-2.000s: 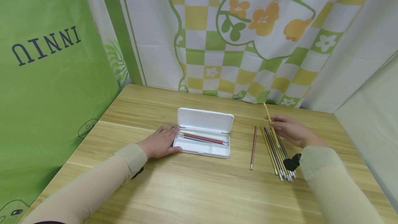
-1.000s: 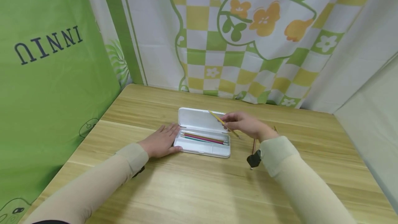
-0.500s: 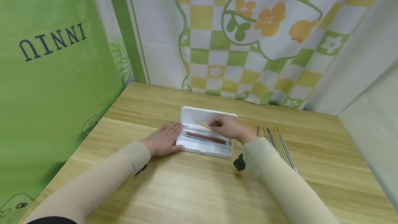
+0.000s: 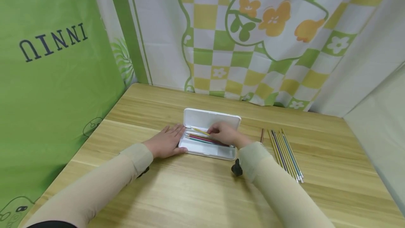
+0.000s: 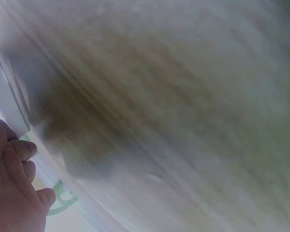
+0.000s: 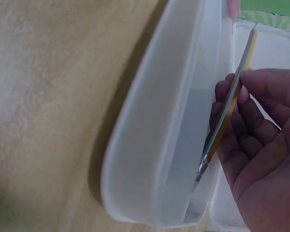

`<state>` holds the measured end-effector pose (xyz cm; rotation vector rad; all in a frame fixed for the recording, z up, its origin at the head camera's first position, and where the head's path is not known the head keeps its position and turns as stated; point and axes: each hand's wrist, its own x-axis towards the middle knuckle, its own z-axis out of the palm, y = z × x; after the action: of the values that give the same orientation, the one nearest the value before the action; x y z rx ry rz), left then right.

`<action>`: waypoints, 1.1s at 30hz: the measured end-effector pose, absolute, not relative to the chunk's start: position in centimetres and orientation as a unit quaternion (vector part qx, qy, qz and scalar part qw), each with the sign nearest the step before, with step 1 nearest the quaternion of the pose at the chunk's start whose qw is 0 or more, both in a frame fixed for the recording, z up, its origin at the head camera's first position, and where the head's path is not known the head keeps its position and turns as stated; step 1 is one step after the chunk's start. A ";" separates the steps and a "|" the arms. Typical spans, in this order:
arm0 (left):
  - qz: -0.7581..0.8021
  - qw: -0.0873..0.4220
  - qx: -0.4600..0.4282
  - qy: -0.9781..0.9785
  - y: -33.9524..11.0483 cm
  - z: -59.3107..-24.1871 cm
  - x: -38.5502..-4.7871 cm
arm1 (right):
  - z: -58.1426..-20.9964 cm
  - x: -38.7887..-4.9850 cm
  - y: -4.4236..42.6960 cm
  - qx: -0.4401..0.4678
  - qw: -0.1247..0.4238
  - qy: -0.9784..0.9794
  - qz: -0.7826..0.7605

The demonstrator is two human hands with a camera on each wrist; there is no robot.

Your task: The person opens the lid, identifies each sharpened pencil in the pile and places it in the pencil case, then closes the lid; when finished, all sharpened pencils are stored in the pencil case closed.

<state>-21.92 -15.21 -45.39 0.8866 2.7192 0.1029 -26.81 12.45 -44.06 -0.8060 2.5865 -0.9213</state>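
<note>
A white pencil case [image 4: 207,152] lies on the table with its lid [image 4: 197,117] up. Several pencils [image 4: 202,139] lie in its back part. My right hand [image 4: 225,133] pinches a yellow pencil [image 4: 199,131] between thumb and fingers, over the back of the case. In the right wrist view the yellow pencil [image 6: 227,111] slants across the fingers, its metal end low by the case wall [image 6: 150,130]. My left hand [image 4: 166,142] rests with fingers spread at the case's left end, thumb by its front corner. The left wrist view shows that hand [image 5: 14,179] only partly.
Right of the case, several pencils [image 4: 286,156] lie in a loose bundle on the wooden table [image 4: 190,192]. A reddish pencil [image 4: 262,135] lies apart, partly hidden by the right sleeve. A patterned curtain [image 4: 234,59] hangs along the table's back edge.
My right hand has carried the yellow pencil leftward from the bundle to the case and lowered it over the back part. The left hand has stayed at the case's left end.
</note>
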 end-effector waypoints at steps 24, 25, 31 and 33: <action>0.036 0.139 0.301 0.943 -15.1 -45.7 -22.1 | -44.4 -25.0 10.5 -0.311 0.053 0.938 -0.144; 0.036 0.138 0.300 0.943 -15.1 -45.7 -22.1 | -44.4 -24.9 10.5 -0.314 0.046 0.938 -0.137; 0.038 0.141 0.301 0.942 -15.1 -45.5 -22.0 | -44.5 -24.8 10.8 -0.304 0.029 0.938 -0.165; 0.038 0.141 0.301 0.942 -15.1 -45.5 -22.0 | -44.5 -25.1 11.2 -0.297 0.032 0.936 -0.186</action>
<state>-22.00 -15.11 -45.47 0.8697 2.7204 0.1092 -25.06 11.15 -44.47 -0.9158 2.8815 -0.5717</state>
